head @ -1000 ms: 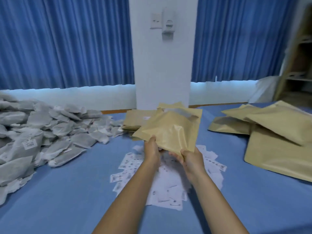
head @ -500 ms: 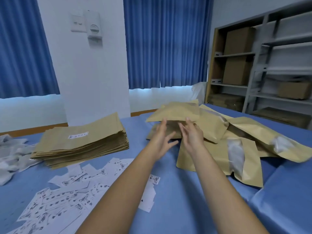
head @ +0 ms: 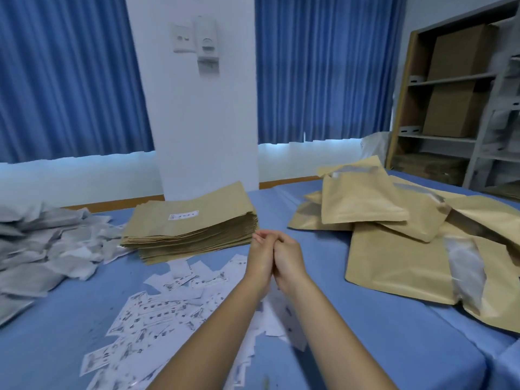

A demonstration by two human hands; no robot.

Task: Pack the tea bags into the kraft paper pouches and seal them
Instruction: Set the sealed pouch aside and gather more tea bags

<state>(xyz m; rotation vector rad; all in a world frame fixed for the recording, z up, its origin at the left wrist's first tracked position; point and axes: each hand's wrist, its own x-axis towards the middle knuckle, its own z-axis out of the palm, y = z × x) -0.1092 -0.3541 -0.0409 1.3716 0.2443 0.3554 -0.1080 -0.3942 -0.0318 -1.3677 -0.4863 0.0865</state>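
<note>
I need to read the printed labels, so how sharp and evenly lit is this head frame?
Head view: the paper labels are smeared by blur, print unreadable; the shelf unit leans from wide-angle distortion; light is soft and bluish, brightest below the curtains.

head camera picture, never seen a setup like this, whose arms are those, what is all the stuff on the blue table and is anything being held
There is no machine here. A person wears a camera on the head, so you look forward and down along their own arms. The left hand and right hand are pressed together above the blue table cover, with nothing visible between them. On the left lies a heap of tea bags. Beyond the hands is a neat stack of flat kraft paper pouches. Under the arms are scattered printed paper slips. On the right is a loose pile of puffier kraft pouches.
</note>
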